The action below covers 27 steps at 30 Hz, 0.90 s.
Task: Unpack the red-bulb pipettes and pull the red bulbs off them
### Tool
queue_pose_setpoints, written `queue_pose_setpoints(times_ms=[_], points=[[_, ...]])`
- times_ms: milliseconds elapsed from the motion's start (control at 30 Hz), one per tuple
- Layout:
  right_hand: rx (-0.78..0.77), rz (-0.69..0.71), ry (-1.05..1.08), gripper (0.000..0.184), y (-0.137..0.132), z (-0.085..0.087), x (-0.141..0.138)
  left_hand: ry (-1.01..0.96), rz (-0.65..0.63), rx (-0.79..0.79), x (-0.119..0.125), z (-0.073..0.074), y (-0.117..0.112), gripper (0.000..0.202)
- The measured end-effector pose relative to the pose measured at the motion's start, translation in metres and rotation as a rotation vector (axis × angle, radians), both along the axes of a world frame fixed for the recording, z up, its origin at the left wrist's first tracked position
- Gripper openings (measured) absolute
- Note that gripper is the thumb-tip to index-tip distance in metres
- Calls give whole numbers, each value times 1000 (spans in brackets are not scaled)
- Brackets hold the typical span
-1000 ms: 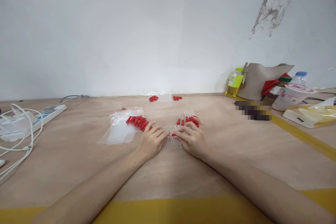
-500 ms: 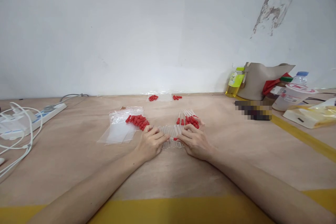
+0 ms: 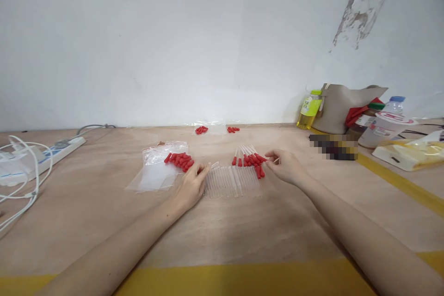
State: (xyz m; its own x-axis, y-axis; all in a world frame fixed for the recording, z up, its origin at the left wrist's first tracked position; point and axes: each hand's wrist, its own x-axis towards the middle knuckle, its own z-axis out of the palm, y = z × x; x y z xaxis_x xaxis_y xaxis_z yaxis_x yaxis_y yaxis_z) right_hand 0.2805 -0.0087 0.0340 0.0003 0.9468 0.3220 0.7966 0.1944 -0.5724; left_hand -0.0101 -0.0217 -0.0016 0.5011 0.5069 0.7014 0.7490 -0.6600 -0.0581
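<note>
My left hand (image 3: 191,185) is closed in a pinch beside the red rubber bulbs (image 3: 181,161), which lie heaped at the edge of clear plastic bags. From its fingertips sticks a thin glass tube (image 3: 215,164). Between my hands lies a row of clear glass tubes (image 3: 229,182), side by side. To the right, my right hand (image 3: 284,166) pinches a glass dropper by its tube, its red bulb end pointing left over the pile. Several assembled droppers (image 3: 245,155) with red bulbs are fanned out behind the row; two bulbs (image 3: 259,172) lie at its right end.
Clear plastic bags (image 3: 152,175) lie on the left. Against the wall rests another bag (image 3: 215,128) with red bulbs beside it. A power strip (image 3: 65,150) with cables is far left. Bottles (image 3: 310,110), a grey bag (image 3: 335,111) and a cup (image 3: 385,132) stand at right.
My right hand has moved right, away from the tube row, with a dropper. My left hand has drawn slightly left and now holds a glass tube at the row's left end.
</note>
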Motion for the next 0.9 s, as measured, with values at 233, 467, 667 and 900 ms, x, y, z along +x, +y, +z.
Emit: queue_pose_setpoints(times_ms=[233, 467, 667, 900], points=[[-149, -40, -41, 14, 9, -12, 15, -58, 47, -57, -2, 0, 1, 17], [-170, 1, 4, 14, 14, -25, 9, -72, -112, -210, 2, 8, -13, 11], [-153, -19, -15, 13, 12, -23, 7, -68, -103, -262, 1, 14, -21, 24], [-188, -36, 13, 17, 14, -22, 9, 256, -60, -324, 10, 7, -20, 80]])
